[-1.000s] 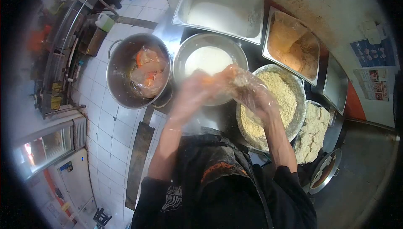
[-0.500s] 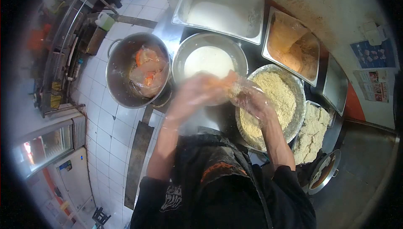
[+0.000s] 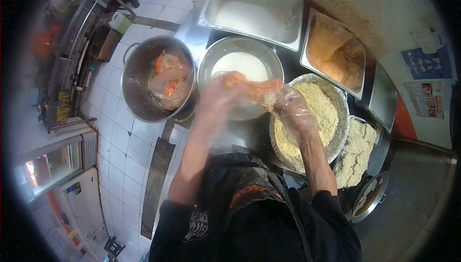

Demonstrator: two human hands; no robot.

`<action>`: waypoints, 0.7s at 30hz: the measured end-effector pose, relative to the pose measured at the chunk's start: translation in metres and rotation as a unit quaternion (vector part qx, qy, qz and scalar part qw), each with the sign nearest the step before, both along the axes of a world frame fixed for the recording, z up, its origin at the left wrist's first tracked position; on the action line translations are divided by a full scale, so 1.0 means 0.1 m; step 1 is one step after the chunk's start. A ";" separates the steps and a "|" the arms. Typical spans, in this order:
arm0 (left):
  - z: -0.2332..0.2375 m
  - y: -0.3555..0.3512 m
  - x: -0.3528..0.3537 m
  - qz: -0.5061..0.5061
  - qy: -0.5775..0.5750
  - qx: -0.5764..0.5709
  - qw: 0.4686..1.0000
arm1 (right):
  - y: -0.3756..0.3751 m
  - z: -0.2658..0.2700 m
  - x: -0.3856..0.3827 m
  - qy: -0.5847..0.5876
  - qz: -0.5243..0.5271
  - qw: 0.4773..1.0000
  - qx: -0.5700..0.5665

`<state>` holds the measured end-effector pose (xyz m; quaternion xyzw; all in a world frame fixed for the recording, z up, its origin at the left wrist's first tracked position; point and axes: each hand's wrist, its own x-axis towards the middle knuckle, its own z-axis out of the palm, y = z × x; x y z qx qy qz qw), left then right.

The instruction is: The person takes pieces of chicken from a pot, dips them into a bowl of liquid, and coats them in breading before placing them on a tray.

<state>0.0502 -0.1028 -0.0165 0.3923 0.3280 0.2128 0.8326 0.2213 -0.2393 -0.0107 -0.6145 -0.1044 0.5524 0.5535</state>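
A long, pale pink strip of raw meat [image 3: 257, 88] stretches between my two hands above the front of a steel bowl of white batter [image 3: 240, 64]. My left hand [image 3: 217, 94], smeared by motion, grips its left end. My right hand [image 3: 295, 111], in a clear plastic glove, is closed on the right end, where pale crumbs cling. Beneath the right hand lies a wide bowl of yellowish crumbs [image 3: 319, 103], partly hidden by that hand and forearm.
On the left stands a deep steel pot [image 3: 128, 91] holding raw meat pieces [image 3: 170, 82]. Behind the batter is a steel pan [image 3: 283, 17] with white residue, beside a pan of orange powder [image 3: 336, 65]. Crumb-coated pieces [image 3: 355, 151] lie right of the crumb bowl.
My left hand has shifted slightly up and left, my right slightly right. The meat strip shows more clearly, stretched between them.
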 end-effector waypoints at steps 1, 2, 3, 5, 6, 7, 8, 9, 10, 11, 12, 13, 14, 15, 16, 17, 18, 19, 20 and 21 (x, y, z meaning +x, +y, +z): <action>-0.03 -0.02 0.02 0.022 -0.034 -0.043 0.998 | 0.01 0.01 -0.02 -0.002 -0.012 1.000 0.000; -0.06 -0.03 0.03 0.043 -0.068 -0.086 0.993 | 0.02 0.03 -0.04 -0.002 -0.013 1.000 0.001; -0.09 -0.02 0.01 0.043 -0.068 -0.085 0.993 | 0.04 0.06 -0.05 0.013 -0.054 0.998 0.000; -0.15 0.00 -0.04 -0.043 0.000 0.044 0.998 | 0.05 0.12 -0.03 0.029 -0.096 0.995 0.001; -0.12 -0.01 -0.04 -0.043 0.000 0.045 0.998 | 0.04 0.16 0.01 0.028 -0.084 0.996 0.024; -0.07 -0.02 -0.04 -0.097 -0.002 0.117 0.988 | 0.05 0.21 0.04 0.027 -0.073 0.996 0.047; -0.05 -0.02 -0.05 -0.149 -0.003 0.188 0.971 | 0.07 0.27 0.06 0.028 -0.074 0.996 0.047; -0.07 -0.05 -0.03 -0.150 -0.002 0.188 0.971 | 0.10 0.35 0.06 -0.039 -0.019 0.999 0.031; -0.11 -0.09 0.00 -0.145 0.045 0.197 0.968 | 0.12 0.39 0.06 -0.106 0.036 0.994 0.015; -0.14 -0.11 0.03 -0.140 0.091 0.208 0.964 | 0.13 0.36 0.04 -0.107 0.035 0.994 0.016; -0.17 -0.11 0.05 -0.141 0.089 0.209 0.963 | 0.15 0.32 0.00 -0.102 -0.003 0.993 0.060; -0.19 -0.10 0.06 -0.125 0.081 0.237 0.960 | 0.17 0.30 -0.04 -0.097 -0.041 0.989 0.104; -0.21 -0.08 0.08 -0.109 0.073 0.266 0.955 | 0.20 0.31 -0.08 -0.099 -0.042 0.989 0.106; -0.15 -0.11 0.11 -0.109 0.072 0.267 0.955 | 0.23 0.34 -0.12 -0.108 -0.068 0.989 0.072; -0.05 -0.18 0.14 -0.072 0.035 0.214 0.973 | 0.24 0.35 -0.14 -0.116 -0.093 0.988 0.037; 0.01 -0.21 0.16 -0.035 -0.004 0.160 0.987 | 0.24 0.34 -0.14 -0.115 -0.093 0.988 0.038; -0.01 -0.22 0.15 -0.036 -0.003 0.161 0.986 | 0.23 0.33 -0.13 -0.140 -0.036 0.988 0.055; -0.04 -0.23 0.15 -0.048 -0.002 0.197 0.979 | 0.22 0.32 -0.12 -0.164 0.021 0.984 0.071; -0.05 -0.23 0.15 -0.061 0.000 0.232 0.971 | 0.21 0.31 -0.12 -0.164 0.018 0.984 0.071; -0.02 -0.24 0.15 -0.064 0.000 0.232 0.971 | 0.20 0.31 -0.13 -0.185 0.029 0.980 0.073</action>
